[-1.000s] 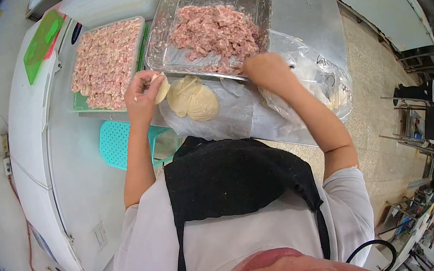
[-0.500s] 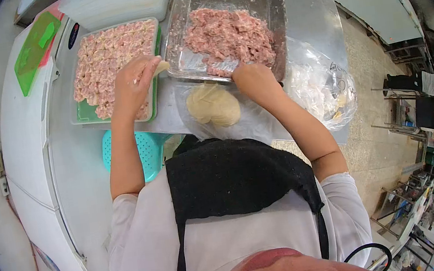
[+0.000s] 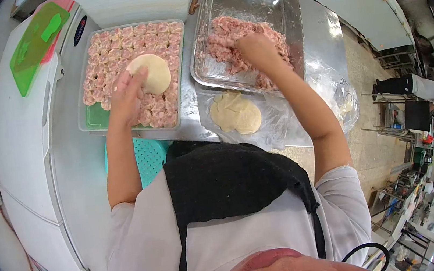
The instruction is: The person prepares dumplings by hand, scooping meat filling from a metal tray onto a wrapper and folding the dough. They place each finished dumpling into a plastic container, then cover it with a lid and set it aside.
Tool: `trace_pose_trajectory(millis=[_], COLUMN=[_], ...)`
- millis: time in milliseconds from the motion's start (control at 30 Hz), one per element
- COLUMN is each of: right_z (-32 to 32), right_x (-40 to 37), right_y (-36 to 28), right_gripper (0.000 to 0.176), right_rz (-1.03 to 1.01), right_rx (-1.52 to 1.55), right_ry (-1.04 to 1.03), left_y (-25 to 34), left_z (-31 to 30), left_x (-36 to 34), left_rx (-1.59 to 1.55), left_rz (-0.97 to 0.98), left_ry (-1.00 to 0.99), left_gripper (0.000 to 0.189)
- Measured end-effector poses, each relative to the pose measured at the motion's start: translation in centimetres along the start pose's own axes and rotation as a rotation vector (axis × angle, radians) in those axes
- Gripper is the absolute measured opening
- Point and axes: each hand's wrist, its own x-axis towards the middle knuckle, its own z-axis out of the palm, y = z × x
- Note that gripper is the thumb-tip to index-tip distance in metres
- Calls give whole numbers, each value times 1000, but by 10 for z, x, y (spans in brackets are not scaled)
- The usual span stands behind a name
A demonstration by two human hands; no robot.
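Note:
My left hand (image 3: 128, 95) holds a round, pale dough wrapper (image 3: 157, 73) over a tray of small meat dumplings (image 3: 161, 36). The dumplings stand in close rows, and green tray bottom shows at the lower left. My right hand (image 3: 258, 49) reaches into the meat filling (image 3: 223, 32) in a metal pan (image 3: 208, 67), its fingers bent and pressed to the meat; the fingertips are hidden. Between the tray and my right forearm, a stack of dough wrappers (image 3: 236, 113) lies on clear plastic.
A white container (image 3: 133, 2) stands behind the dumpling tray. A green lid (image 3: 41, 46) lies at the far left. Plastic bags (image 3: 340, 98) sit at the table's right. A turquoise perforated basket (image 3: 149, 157) is below the edge. Another person (image 3: 425, 88) is far right.
My left hand now holds a wrapper spread flat above the dumplings. My right hand has moved from the pan's near edge into the meat. The camera view has shifted slightly.

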Motion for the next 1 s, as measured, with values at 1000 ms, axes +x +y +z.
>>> trace_pose_trajectory(millis=[1000], right_z=[-16], right_x=[-115], right_y=[27], right_gripper=[26], right_rz=[208], right_rx=[971], right_ry=[195], left_y=[4], left_z=[215], left_x=[16], left_rx=[-1434], left_rz=[-149], left_ry=[-603], left_gripper=[60])
